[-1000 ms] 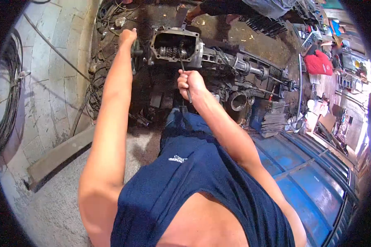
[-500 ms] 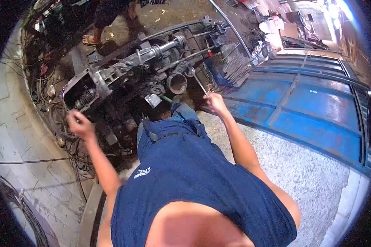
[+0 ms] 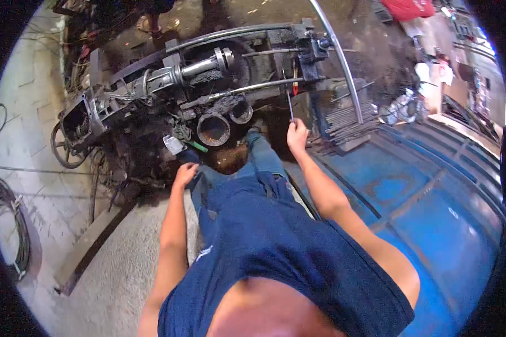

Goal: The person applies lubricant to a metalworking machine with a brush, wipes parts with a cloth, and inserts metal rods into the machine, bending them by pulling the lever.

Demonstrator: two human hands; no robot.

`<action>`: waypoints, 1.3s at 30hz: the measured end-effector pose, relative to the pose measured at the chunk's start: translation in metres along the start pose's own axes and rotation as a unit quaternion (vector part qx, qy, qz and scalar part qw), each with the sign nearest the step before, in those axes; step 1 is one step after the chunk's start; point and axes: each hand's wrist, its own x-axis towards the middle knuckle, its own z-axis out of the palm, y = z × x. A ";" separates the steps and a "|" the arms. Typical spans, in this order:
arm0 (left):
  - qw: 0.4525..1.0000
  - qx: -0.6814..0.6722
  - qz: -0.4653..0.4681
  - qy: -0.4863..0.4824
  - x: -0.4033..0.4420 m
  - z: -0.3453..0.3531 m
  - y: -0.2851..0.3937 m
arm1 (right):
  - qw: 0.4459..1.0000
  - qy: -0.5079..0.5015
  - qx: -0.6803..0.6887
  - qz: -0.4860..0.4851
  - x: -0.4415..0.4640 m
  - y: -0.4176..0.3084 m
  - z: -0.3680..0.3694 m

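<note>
In my right hand (image 3: 298, 136), a thin metal rod (image 3: 290, 104) is gripped near its lower end and points away from me. A red-handled tool (image 3: 295, 89) lies just beyond it, beside the machine frame. My left hand (image 3: 186, 173) hangs by my left thigh with its fingers curled together; whether anything is in them is hidden. Ahead stands a greasy machine with a shiny cylindrical shaft (image 3: 199, 68) and an open metal housing (image 3: 77, 122). A round metal ring (image 3: 213, 130) sits at its near side, close to a pale box-like piece (image 3: 174, 145) and a green-handled object (image 3: 198, 147).
A long steel bar (image 3: 337, 53) slants upward at the right of the machine. Stacked thin rods (image 3: 348, 124) lie next to a blue metal panel (image 3: 399, 185). Coiled cable (image 3: 18, 236) rests on the left. Another person's foot (image 3: 148, 24) shows at the far side.
My left hand has moved from beside the open housing back toward my thigh. The rod stays in my right hand. My view has turned, shifting the machine leftward and the blue panel downward.
</note>
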 end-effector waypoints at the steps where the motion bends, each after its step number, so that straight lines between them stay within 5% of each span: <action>1: 0.995 -0.091 -0.023 0.020 0.013 0.022 -0.012 | 0.994 0.052 0.000 -0.097 0.021 0.025 0.018; 4: 0.961 -0.217 -0.168 0.031 0.004 0.047 0.043 | 0.990 0.095 0.044 -0.098 0.058 0.009 0.034; 6: 0.911 -0.363 -0.172 0.094 0.012 0.065 0.067 | 0.990 0.103 0.077 -0.055 0.082 -0.003 0.045; 13: 0.826 -0.517 -0.172 0.145 0.040 0.075 0.066 | 0.981 0.175 0.084 0.004 0.120 -0.021 0.065; 17: 0.811 -0.538 -0.102 0.205 -0.002 0.069 0.101 | 0.975 0.144 0.167 -0.008 0.107 -0.021 0.051; 20: 0.732 -0.645 0.054 0.212 -0.041 0.054 0.127 | 0.962 0.114 0.231 -0.087 0.081 -0.024 0.028; 22: 0.772 -0.596 0.095 0.199 -0.067 0.050 0.152 | 0.961 0.069 0.263 -0.040 0.076 -0.012 0.010; 25: 0.853 -0.421 0.136 0.276 -0.079 0.037 0.174 | 0.933 0.155 0.317 -0.077 0.108 -0.013 -0.027; 28: 0.852 -0.306 0.236 0.354 -0.067 0.014 0.208 | 0.836 0.150 0.516 -0.116 0.179 -0.012 -0.046; 30: 0.843 -0.224 0.284 0.398 -0.049 -0.014 0.229 | 0.846 0.225 0.460 -0.147 0.217 -0.054 -0.060; 32: 0.817 -0.220 0.322 0.425 -0.029 -0.043 0.255 | 0.760 0.096 0.600 -0.231 0.249 -0.068 -0.067; 34: 0.801 -0.209 0.346 0.442 -0.006 -0.072 0.277 | 0.798 0.038 0.569 -0.197 0.264 -0.095 -0.075; 35: 0.804 -0.168 0.333 0.463 0.004 -0.086 0.287 | 0.882 0.065 0.354 -0.305 0.279 -0.087 -0.069; 36: 0.789 -0.156 0.347 0.481 0.026 -0.104 0.288 | 0.873 0.009 0.371 -0.316 0.302 -0.079 -0.061; 38: 0.791 -0.188 0.357 0.460 0.049 -0.121 0.302 | 0.833 -0.112 0.514 -0.169 0.293 -0.097 -0.057; 39: 0.793 -0.200 0.368 0.442 0.061 -0.127 0.307 | 0.823 -0.149 0.506 -0.211 0.289 -0.102 -0.056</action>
